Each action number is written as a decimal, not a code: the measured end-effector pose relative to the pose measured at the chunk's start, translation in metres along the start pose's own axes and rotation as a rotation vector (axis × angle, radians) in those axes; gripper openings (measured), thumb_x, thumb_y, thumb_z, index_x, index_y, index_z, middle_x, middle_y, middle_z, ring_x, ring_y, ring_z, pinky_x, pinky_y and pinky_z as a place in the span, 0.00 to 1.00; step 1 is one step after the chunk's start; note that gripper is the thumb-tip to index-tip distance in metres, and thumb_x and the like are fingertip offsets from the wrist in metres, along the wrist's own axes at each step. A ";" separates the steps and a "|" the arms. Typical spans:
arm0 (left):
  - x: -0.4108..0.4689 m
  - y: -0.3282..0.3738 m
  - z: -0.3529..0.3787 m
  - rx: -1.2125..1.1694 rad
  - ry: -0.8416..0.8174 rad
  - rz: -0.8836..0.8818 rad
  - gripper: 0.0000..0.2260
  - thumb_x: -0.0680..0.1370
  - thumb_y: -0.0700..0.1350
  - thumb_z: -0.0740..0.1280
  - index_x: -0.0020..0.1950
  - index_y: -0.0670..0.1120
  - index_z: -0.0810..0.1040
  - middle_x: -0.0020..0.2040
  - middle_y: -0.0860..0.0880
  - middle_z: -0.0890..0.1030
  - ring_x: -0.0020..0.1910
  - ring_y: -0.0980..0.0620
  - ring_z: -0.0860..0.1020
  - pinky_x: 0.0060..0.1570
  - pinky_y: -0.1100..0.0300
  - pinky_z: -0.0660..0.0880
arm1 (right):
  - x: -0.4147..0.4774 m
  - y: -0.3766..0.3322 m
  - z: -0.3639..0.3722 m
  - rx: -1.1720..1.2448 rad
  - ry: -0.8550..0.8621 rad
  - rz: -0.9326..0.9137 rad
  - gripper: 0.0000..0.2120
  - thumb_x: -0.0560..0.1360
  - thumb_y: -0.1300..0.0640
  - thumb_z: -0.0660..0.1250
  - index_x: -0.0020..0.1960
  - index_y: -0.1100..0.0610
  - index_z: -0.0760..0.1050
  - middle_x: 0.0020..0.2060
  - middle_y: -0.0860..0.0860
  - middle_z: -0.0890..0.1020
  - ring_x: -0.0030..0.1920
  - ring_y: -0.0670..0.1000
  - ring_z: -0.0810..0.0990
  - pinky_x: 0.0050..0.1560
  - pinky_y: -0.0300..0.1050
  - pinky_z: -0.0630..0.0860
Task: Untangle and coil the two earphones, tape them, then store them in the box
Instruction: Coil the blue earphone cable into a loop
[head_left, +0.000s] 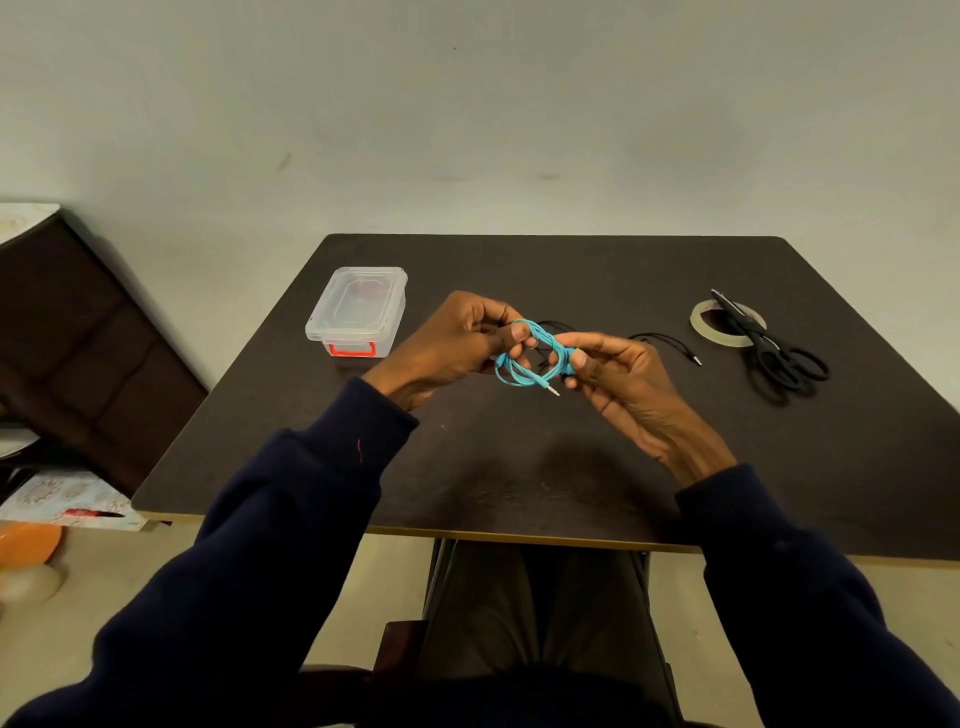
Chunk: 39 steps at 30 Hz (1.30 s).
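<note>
dark sleeves (291, 519) fill the bottom of the shot, nearest the lens, stretched out over a dark brown table (571, 467). going down in size from there: one clear plastic box (358, 306) with a red latch is parked at the far left of the table, lid on. one pair of black scissors (779, 353) is laid at the far right, across one roll of clear tape (698, 325).

two earphones are counted, one blue, one black. the blue earphone (524, 364) is held up over the table centre in loose loops. it's pinched on one side by the left hand (457, 343) between thumb and fingers, and on the other by the right hand (618, 374), thumb pressed onto the cord. its plug (551, 389) is left dangling below. the black earphone (670, 343) is sprawled loose on the table just behind the hands, touched by neither.

progress-wise, the untangling looks done and the blue one mostly coiled. no tape can be seen on it yet. left, by the look of it: blue taped, black coiled and taped, box opened, both stored.
</note>
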<state>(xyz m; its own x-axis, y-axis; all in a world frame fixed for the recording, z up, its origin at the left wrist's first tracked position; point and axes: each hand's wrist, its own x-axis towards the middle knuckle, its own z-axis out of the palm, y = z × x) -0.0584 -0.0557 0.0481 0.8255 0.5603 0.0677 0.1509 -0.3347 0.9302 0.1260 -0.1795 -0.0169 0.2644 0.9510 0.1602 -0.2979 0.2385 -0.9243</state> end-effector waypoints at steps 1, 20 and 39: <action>0.000 0.000 0.000 0.020 0.002 0.003 0.06 0.82 0.40 0.65 0.50 0.42 0.82 0.41 0.46 0.83 0.41 0.52 0.82 0.47 0.57 0.82 | 0.000 0.001 0.000 -0.003 0.007 -0.013 0.11 0.73 0.64 0.70 0.53 0.61 0.84 0.52 0.58 0.86 0.49 0.51 0.85 0.44 0.38 0.81; 0.009 0.009 -0.006 -0.162 -0.188 -0.227 0.18 0.83 0.49 0.63 0.61 0.35 0.80 0.60 0.39 0.83 0.64 0.42 0.80 0.66 0.50 0.76 | 0.000 0.006 0.003 0.275 -0.187 0.175 0.24 0.74 0.59 0.67 0.67 0.69 0.74 0.60 0.64 0.77 0.60 0.59 0.75 0.59 0.50 0.73; 0.014 0.016 -0.017 -0.221 -0.209 -0.280 0.16 0.83 0.52 0.61 0.43 0.44 0.81 0.44 0.48 0.85 0.46 0.53 0.82 0.49 0.60 0.80 | -0.002 -0.002 0.012 0.190 -0.050 0.103 0.10 0.75 0.64 0.67 0.54 0.64 0.82 0.49 0.59 0.85 0.47 0.51 0.84 0.42 0.40 0.83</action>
<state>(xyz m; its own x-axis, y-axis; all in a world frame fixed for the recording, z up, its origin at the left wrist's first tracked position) -0.0530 -0.0404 0.0698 0.8654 0.4330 -0.2523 0.2834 -0.0076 0.9590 0.1151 -0.1798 -0.0111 0.1789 0.9797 0.0900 -0.4898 0.1680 -0.8555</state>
